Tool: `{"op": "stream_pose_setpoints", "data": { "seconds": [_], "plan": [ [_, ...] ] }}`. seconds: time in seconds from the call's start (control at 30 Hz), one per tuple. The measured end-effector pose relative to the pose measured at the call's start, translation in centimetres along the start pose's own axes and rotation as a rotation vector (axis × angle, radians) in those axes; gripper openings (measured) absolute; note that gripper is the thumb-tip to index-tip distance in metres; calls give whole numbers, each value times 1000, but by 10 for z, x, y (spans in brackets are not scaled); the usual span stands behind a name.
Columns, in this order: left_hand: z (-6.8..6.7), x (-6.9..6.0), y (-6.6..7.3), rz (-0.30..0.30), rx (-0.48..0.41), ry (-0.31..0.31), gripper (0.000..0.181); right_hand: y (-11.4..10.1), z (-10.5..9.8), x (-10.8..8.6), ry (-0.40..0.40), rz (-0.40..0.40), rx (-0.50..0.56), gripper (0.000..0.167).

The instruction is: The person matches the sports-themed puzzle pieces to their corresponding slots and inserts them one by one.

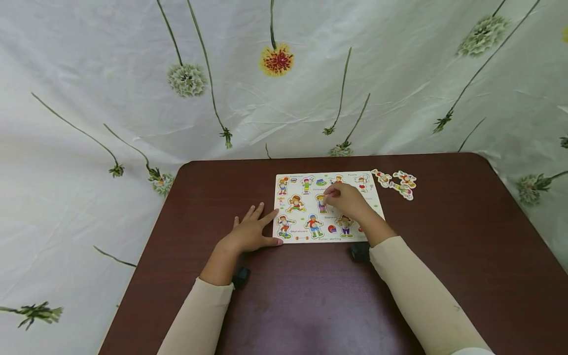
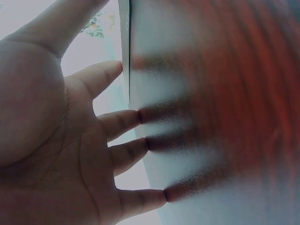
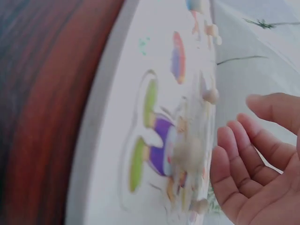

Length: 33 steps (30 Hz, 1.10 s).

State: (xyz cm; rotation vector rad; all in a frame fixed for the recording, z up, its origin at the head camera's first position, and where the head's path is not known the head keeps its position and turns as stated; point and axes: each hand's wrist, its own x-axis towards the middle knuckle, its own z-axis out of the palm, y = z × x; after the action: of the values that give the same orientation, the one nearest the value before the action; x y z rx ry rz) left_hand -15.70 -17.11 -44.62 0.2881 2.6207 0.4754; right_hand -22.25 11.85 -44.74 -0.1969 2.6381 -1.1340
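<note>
A white knobbed puzzle board (image 1: 306, 237) with pictures of children playing sports lies on the table. My left hand (image 1: 250, 234) is spread flat at its left side, with the thumb and index finger touching the board's edge. In the left wrist view, the other fingertips (image 2: 154, 197) rest on the tabletop. My right hand (image 1: 350, 201) hovers over the board's right half, fingertips close to a child-shaped piece (image 1: 321, 204) in the middle row. The right wrist view shows its fingers loosely bent, thumb apart, nothing visible between them. Pale round knobs (image 3: 211, 96) stand up from the pieces.
Several loose puzzle pieces (image 1: 402, 191) lie in a cluster by the board's upper right corner. The dark brown table (image 1: 293, 305) has rounded far corners. Behind it hangs a white cloth (image 1: 301, 98) printed with flowers.
</note>
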Motion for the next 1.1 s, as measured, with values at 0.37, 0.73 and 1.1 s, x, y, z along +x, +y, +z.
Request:
{"op": "stream_pose_setpoints", "data": {
  "seconds": [0.37,0.73,1.1],
  "plan": [
    [1,2,1,-1,10,2,92,12,-32,-13,179,-8,244,36],
    [1,2,-1,2,2,6,92,44,-62,-21,351,34,355,42],
    [-1,1,1,8,-5,9,92,80,-100,-35,452,168,247,49]
  ]
}}
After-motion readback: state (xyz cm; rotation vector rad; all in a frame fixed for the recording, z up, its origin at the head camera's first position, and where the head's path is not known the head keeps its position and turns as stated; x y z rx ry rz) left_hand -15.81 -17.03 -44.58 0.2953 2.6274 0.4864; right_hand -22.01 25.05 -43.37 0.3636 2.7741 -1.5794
